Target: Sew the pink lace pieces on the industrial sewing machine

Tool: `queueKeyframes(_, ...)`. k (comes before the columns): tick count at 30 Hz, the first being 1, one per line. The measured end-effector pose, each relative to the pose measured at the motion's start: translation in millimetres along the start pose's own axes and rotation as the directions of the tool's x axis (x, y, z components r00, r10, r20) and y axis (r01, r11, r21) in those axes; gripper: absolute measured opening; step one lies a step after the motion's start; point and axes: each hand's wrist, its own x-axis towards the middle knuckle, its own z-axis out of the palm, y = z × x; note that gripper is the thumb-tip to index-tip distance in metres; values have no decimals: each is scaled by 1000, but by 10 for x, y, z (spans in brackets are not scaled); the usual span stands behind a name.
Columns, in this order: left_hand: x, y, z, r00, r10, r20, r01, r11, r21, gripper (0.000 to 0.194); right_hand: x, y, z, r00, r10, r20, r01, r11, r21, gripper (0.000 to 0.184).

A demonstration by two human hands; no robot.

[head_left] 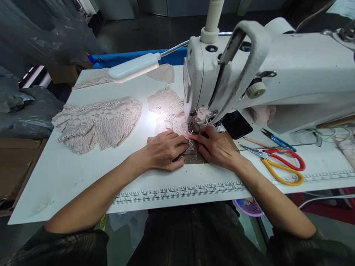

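Note:
A pale pink lace piece [181,123] lies under the needle area of the white sewing machine [196,74]. Just left of the presser foot [194,128], my left hand [167,150] has its fingers bent and closed on the near edge of the lace. My right hand [215,146] is close in front of the foot, thumb and index finger pinching the same lace edge. The fingertips of both hands almost meet there. Part of the lace is hidden beneath my left hand.
More lace pieces [102,123] lie on the white table [83,188]. Right of my hand are a black phone [237,125], blue thread snips [279,140] and red-and-yellow scissors [285,166]. A lit lamp [134,67] hangs over the lace. A printed ruler [177,194] follows the front edge.

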Motion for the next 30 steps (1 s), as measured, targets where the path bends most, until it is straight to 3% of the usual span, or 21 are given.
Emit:
queueKeyframes(8, 17, -2, 48, 999, -15, -52, 16, 999, 32, 31, 12, -21, 16, 999, 28, 20, -28, 999, -32, 39)
queueKeyframes(13, 10, -24, 83, 996, -17, -85, 20, 999, 43, 33, -12, 7, 30, 999, 3, -34, -3, 1000, -11, 40)
queueKeyframes(24, 26, -81, 90, 999, -48, -24, 50, 997, 56, 39, 11, -44, 23, 998, 54, -19, -55, 998, -35, 39)
queueKeyframes(30, 37, -96, 83, 999, -49, -5, 50, 996, 72, 41, -25, -63, -23, 1000, 22, 3, -22, 1000, 0, 38)
